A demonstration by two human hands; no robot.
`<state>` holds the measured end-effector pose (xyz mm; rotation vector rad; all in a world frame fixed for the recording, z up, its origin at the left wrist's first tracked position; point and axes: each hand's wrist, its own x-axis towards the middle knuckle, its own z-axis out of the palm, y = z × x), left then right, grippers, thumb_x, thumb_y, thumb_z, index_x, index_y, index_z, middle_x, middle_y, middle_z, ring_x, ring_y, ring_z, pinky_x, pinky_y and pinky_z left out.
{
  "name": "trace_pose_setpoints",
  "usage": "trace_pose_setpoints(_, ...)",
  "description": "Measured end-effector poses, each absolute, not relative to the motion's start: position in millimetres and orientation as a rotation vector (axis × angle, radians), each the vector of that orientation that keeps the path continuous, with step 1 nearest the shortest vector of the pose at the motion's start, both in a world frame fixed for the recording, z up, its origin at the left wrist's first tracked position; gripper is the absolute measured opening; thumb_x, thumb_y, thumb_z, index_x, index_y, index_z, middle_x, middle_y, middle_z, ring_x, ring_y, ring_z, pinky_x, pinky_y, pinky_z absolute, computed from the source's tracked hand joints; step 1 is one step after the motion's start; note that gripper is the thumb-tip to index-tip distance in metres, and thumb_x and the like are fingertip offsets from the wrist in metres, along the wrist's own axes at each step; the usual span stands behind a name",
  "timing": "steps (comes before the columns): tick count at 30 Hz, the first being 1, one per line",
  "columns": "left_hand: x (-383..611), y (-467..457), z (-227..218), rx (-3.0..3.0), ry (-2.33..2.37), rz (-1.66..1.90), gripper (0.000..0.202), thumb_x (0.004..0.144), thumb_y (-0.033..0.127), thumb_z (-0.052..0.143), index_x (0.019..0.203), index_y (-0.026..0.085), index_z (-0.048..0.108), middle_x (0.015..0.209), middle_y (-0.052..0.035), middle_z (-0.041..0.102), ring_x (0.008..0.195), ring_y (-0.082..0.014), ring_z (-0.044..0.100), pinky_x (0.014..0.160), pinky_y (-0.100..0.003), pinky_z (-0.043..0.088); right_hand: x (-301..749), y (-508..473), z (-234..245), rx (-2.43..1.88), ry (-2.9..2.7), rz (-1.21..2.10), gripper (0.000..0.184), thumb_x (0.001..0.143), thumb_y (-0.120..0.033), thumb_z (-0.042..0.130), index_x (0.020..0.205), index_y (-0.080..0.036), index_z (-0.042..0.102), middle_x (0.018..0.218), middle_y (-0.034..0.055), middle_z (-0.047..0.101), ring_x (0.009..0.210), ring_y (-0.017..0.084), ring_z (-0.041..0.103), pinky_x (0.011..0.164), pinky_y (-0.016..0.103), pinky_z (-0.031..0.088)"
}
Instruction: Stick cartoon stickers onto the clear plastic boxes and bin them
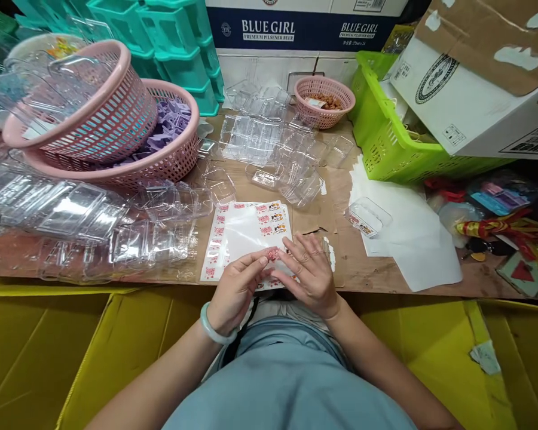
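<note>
Pinched between the thumb and fingers of my left hand (240, 286) is a small pink-red printed sticker (273, 254). My right hand (309, 275) is beside it with the fingers stretched out, the fingertips at or near the sticker's right edge; I cannot tell whether they touch it. Under both hands lies a white sticker sheet (237, 236) with pink prints down its left side and cat pictures at the upper right. Part of its lower edge is hidden by my hands. To the right, a clear plastic box (368, 216) with a cat print rests on white paper (407, 239).
Clear plastic cases (251, 137) are heaped behind the sheet, and more cases (72, 206) lie at the left. Pink baskets (174, 161) stand back left, a small pink basket (325, 119) at the back. A green crate (385, 137) holds a tilted carton (475, 107).
</note>
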<state>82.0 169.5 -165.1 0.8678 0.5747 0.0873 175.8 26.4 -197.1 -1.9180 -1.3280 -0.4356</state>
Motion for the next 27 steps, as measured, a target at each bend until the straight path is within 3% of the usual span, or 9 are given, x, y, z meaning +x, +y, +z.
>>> trace_pose_setpoints(3, 86.0, 172.1, -167.2, 0.835, 0.656, 0.137, 0.018, 0.072, 0.029, 0.077, 0.085, 0.016, 0.076, 0.107, -0.0079, 0.072, 0.098, -0.0202, 0.063, 0.091, -0.035, 0.051, 178.0, 20.8, -200.0, -1.801, -0.914, -0.083, 0.067, 0.076, -0.039, 0.077, 0.135, -0.028, 0.050, 0.141, 0.0113, 0.053, 0.130, 0.028, 0.049, 0.107, 0.048, 0.043)
trace_pose_setpoints(5, 88.7, 172.3, -167.2, 0.836, 0.654, 0.138, 0.018, 0.071, 0.030, 0.078, 0.082, 0.016, 0.076, 0.105, -0.0076, 0.072, 0.098, -0.0200, 0.063, 0.092, -0.035, 0.050, 179.1, 21.3, -200.6, -1.586, -0.546, 0.183, 0.070, 0.073, -0.048, 0.077, 0.135, -0.027, 0.049, 0.136, 0.0116, 0.055, 0.118, 0.026, 0.058, 0.093, 0.040, 0.053)
trace_pose_setpoints(9, 99.4, 172.5, -171.4, 0.988, 0.581, 0.066, 0.030, 0.074, 0.035, 0.075, 0.097, 0.016, 0.074, 0.114, -0.0102, 0.070, 0.106, -0.0227, 0.061, 0.098, -0.037, 0.046, 190.2, 27.1, -199.5, -1.289, -0.197, 0.598, 0.034, 0.073, -0.047, 0.077, 0.094, -0.021, 0.071, 0.087, 0.0030, 0.070, 0.076, 0.015, 0.065, 0.070, 0.027, 0.054)
trace_pose_setpoints(11, 109.1, 176.4, -175.5, 1.141, 0.560, 0.069, 0.037, 0.077, 0.038, 0.072, 0.107, 0.017, 0.070, 0.117, -0.0113, 0.067, 0.109, -0.0242, 0.060, 0.099, -0.039, 0.045, 204.3, 26.3, -197.1, -1.261, -0.093, 0.521, 0.024, 0.071, -0.041, 0.079, 0.079, -0.019, 0.072, 0.074, -0.0007, 0.067, 0.068, 0.011, 0.061, 0.068, 0.023, 0.051)
trace_pose_setpoints(15, 143.7, 188.1, -176.9, 1.618, 0.460, 0.371, 0.040, 0.085, 0.041, 0.062, 0.120, 0.021, 0.059, 0.125, -0.0113, 0.059, 0.116, -0.0246, 0.055, 0.097, -0.041, 0.046, 238.0, 15.5, -188.0, -1.124, 0.067, 0.264, 0.025, 0.065, -0.038, 0.084, 0.076, -0.020, 0.070, 0.075, -0.0026, 0.068, 0.070, 0.009, 0.062, 0.068, 0.021, 0.052)
trace_pose_setpoints(17, 168.7, 191.1, -173.9, 1.923, 0.331, 0.573, 0.044, 0.084, 0.041, 0.063, 0.123, 0.022, 0.054, 0.134, -0.0126, 0.051, 0.126, -0.0272, 0.047, 0.101, -0.045, 0.043, 247.5, 10.3, -184.1, -1.098, 0.084, 0.241, 0.027, 0.065, -0.038, 0.084, 0.079, -0.021, 0.070, 0.079, -0.0021, 0.069, 0.073, 0.011, 0.065, 0.070, 0.023, 0.054)
trace_pose_setpoints(21, 219.2, 191.8, -171.5, 2.391, 0.161, 0.758, 0.072, 0.067, 0.035, 0.080, 0.130, 0.021, 0.046, 0.137, -0.0164, 0.042, 0.131, -0.0355, 0.037, 0.108, -0.055, 0.032, 245.4, 7.6, -185.6, -1.173, 0.024, 0.214, 0.029, 0.073, -0.039, 0.078, 0.093, -0.022, 0.065, 0.094, 0.0008, 0.069, 0.080, 0.013, 0.066, 0.074, 0.027, 0.055)
trace_pose_setpoints(24, 240.6, 195.1, -174.2, 2.410, 0.213, 0.817, 0.053, 0.072, 0.027, 0.076, 0.119, 0.018, 0.051, 0.120, -0.0147, 0.049, 0.118, -0.0320, 0.047, 0.100, -0.051, 0.041, 242.6, 12.0, -193.8, -1.316, -0.087, 0.138, 0.037, 0.078, -0.039, 0.073, 0.108, -0.024, 0.055, 0.104, 0.0041, 0.066, 0.090, 0.016, 0.066, 0.084, 0.033, 0.054)
trace_pose_setpoints(27, 246.8, 202.3, -178.0, 2.289, 0.226, 0.813, 0.033, 0.080, 0.026, 0.068, 0.108, 0.019, 0.055, 0.106, -0.0097, 0.053, 0.098, -0.0238, 0.055, 0.087, -0.042, 0.050, 258.4, 23.2, -200.4, -1.539, -0.259, 0.059, 0.075, 0.075, -0.039, 0.074, 0.137, -0.027, 0.032, 0.130, 0.0123, 0.054, 0.115, 0.023, 0.058, 0.097, 0.043, 0.050)
